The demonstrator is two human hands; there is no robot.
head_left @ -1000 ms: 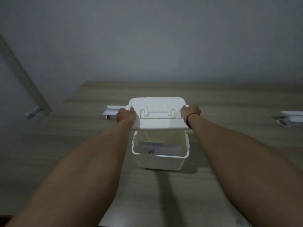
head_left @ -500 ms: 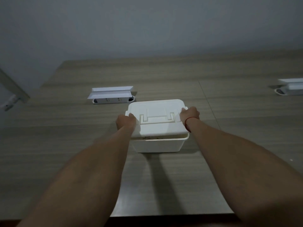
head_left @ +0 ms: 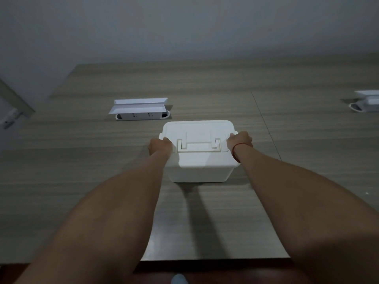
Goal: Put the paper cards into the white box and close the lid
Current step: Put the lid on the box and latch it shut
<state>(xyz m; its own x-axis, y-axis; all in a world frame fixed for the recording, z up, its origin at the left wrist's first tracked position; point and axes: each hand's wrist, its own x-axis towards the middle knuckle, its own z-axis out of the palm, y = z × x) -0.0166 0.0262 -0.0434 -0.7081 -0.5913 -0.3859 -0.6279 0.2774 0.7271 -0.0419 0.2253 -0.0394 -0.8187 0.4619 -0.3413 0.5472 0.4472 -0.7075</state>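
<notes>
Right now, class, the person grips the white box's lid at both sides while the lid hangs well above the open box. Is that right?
Not quite. The head view shows the lid resting on the white box, covering it. The left hand and right hand do grip its sides.

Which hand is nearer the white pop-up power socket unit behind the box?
Left. The left hand grips the lid's left edge, just front-right of the white pop-up power socket unit; the right hand is across the lid.

The lid (head_left: 198,144) has come down flush onto the white box (head_left: 200,174).
</notes>
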